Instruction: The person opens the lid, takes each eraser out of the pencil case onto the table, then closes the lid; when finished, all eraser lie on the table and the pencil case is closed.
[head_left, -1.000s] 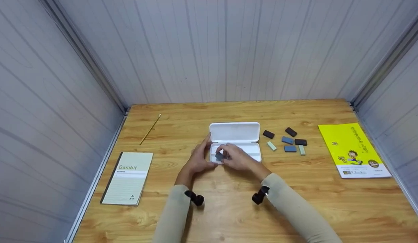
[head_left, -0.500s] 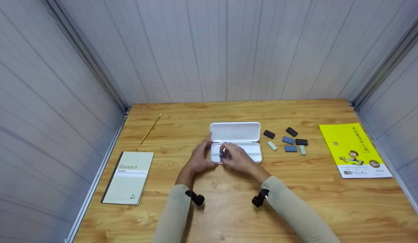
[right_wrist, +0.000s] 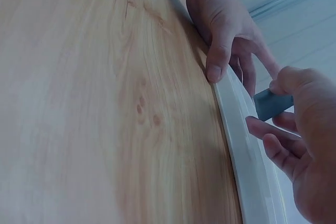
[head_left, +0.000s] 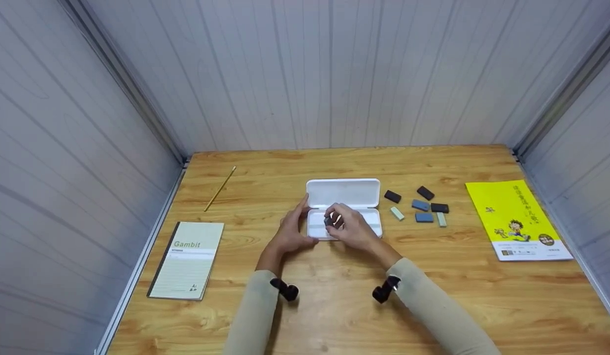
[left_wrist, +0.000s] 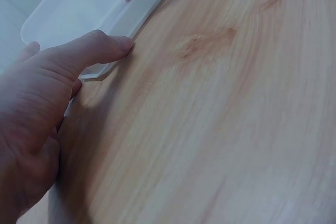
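Observation:
A white pencil case (head_left: 343,193) lies open on the table, its lid tipped back. My left hand (head_left: 289,233) holds the case's left end, thumb at the front edge and fingers reaching along the side towards the hinge. In the left wrist view the thumb (left_wrist: 102,47) presses at the front corner. My right hand (head_left: 354,229) pinches a small blue-grey eraser (right_wrist: 270,104) between thumb and fingertips, over the bottom half of the case. In the head view the eraser appears as a small dark block, partly covered by the fingers.
Right of the case lie several loose erasers: black (head_left: 392,196), blue (head_left: 424,218) and pale green (head_left: 397,213). A yellow book (head_left: 514,212) is at the far right. To the left are a pencil (head_left: 220,189) and a notebook (head_left: 186,266). Panel walls edge the table.
My right hand has moved slightly right and back over the case, with the eraser turned in its fingers. The left hand has stayed on the case's left end.

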Motion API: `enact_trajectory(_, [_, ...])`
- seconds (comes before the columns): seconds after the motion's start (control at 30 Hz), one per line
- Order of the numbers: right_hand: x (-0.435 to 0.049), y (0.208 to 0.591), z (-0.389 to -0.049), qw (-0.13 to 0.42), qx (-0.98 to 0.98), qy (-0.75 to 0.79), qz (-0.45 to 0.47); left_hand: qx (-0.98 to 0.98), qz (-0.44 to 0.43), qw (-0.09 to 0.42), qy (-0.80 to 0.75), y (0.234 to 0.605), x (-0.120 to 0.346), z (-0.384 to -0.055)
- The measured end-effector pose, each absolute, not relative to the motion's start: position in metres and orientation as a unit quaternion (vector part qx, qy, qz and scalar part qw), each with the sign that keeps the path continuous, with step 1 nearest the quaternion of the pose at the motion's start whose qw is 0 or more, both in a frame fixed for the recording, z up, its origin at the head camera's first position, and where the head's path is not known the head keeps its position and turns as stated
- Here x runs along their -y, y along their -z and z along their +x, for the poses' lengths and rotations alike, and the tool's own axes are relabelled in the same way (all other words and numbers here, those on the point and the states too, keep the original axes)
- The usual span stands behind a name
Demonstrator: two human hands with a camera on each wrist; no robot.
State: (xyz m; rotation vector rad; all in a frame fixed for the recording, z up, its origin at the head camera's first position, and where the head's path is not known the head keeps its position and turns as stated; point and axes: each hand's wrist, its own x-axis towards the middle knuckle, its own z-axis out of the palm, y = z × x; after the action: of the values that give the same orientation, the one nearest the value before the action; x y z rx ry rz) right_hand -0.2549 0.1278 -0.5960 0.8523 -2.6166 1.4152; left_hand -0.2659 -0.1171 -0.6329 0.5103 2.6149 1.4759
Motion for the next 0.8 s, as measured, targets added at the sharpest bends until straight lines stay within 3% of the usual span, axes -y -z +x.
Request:
enact_trajectory(0.47, [-0.157,0.588,-0.251,0.043,0.838,-0.481,0.255,-0.859,0.158,0.076,-0.48,0.628,0.117,-0.268])
enact_trajectory(0.8, [-0.192,0.586,-0.248,0.026,0.853,-0.467,0.234,-0.859,0.155,0.084,-0.48,0.629,0.117,-0.269])
